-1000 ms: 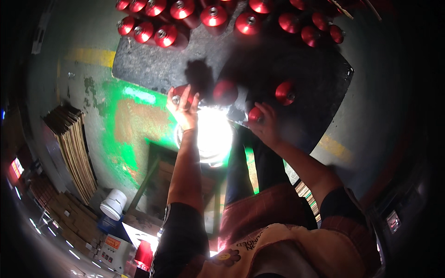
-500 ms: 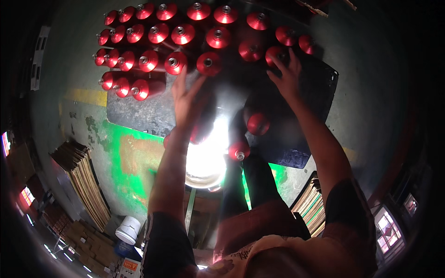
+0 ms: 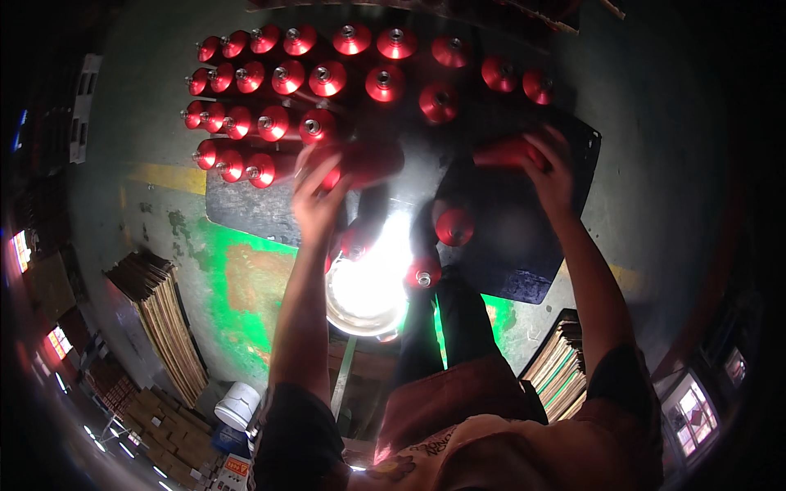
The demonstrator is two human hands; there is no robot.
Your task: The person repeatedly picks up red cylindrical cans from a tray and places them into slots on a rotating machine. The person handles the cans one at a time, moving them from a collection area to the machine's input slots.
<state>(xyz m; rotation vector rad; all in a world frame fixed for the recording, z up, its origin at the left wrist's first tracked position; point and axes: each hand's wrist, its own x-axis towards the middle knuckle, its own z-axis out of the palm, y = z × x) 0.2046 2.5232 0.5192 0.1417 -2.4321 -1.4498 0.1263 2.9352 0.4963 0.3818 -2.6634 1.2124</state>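
My left hand (image 3: pixel 317 192) grips the shoulder end of a red fire extinguisher cylinder (image 3: pixel 372 162), which is tipped over with its body pointing right. Motion blurs it a little. On the right, my right hand (image 3: pixel 550 168) is closed round the neck end of another tipped red cylinder (image 3: pixel 498 150), its base toward the middle. Both are above a dark board (image 3: pixel 524 221). Nearer me, two upright cylinders stand by the bright lamp (image 3: pixel 368 286): one red cylinder (image 3: pixel 454 227) and another red cylinder (image 3: pixel 423 272). Beside my left forearm a further red cylinder (image 3: pixel 355 242) is partly washed out by glare.
Several rows of upright red cylinders (image 3: pixel 327 79) with bare metal necks stand along the far side. Stacks of flat cardboard lie at left (image 3: pixel 160 319) and right (image 3: pixel 560 360). A white bucket (image 3: pixel 237 405) stands at lower left.
Both hands have drawn back from the rows, each tipping a cylinder out of its upright place. The right one has swung outward and nearer. The view has shifted slightly.
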